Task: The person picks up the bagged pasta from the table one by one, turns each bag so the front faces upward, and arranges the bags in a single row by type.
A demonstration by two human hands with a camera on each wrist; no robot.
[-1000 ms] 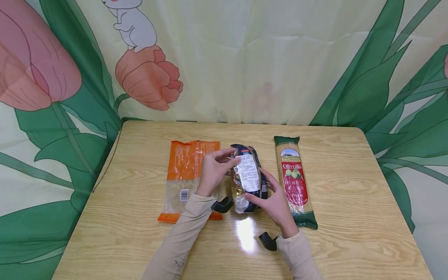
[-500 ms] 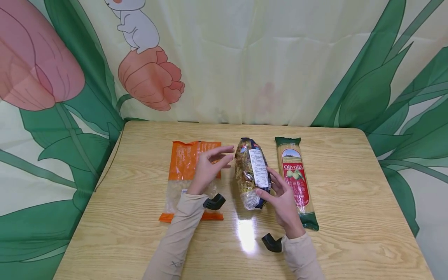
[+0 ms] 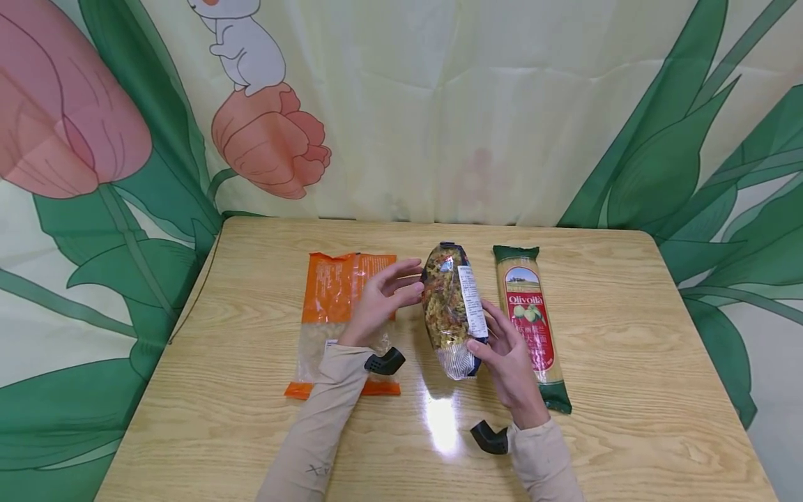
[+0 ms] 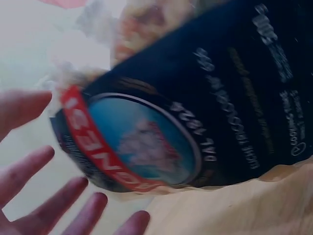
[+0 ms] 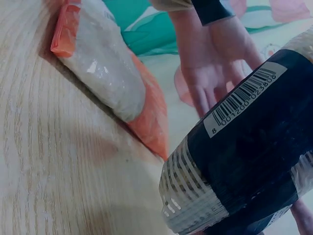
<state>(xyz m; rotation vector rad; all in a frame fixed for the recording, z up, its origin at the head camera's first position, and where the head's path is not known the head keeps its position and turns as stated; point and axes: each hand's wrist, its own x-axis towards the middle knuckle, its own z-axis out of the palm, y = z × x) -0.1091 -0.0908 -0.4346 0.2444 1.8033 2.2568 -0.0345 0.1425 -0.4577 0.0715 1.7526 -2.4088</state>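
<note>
In the head view a plastic bag of multicoloured pasta (image 3: 444, 303) tilts above the table, its white label turned to the right. My right hand (image 3: 516, 373) grips its lower right side, thumb in front. At the upper left edge is my left hand (image 3: 381, 303), fingers extended; the left wrist view shows them spread beside the top end of the bag (image 4: 142, 137). Dark blue film with a barcode faces the right wrist camera on the bag (image 5: 254, 132). Most of my right hand is hidden there.
An orange and clear packet (image 3: 339, 300) lies on the wooden table (image 3: 207, 418) at left, partly under my left forearm. To the right lies an Olivoilà spaghetti packet (image 3: 527, 317), partly behind my right hand. A floral curtain (image 3: 439, 139) hangs behind the table.
My left hand has let go of the pasta bag, drawn back left, then come to its edge again. The bag has moved slightly right and turned, bringing its clear pasta side into view.
</note>
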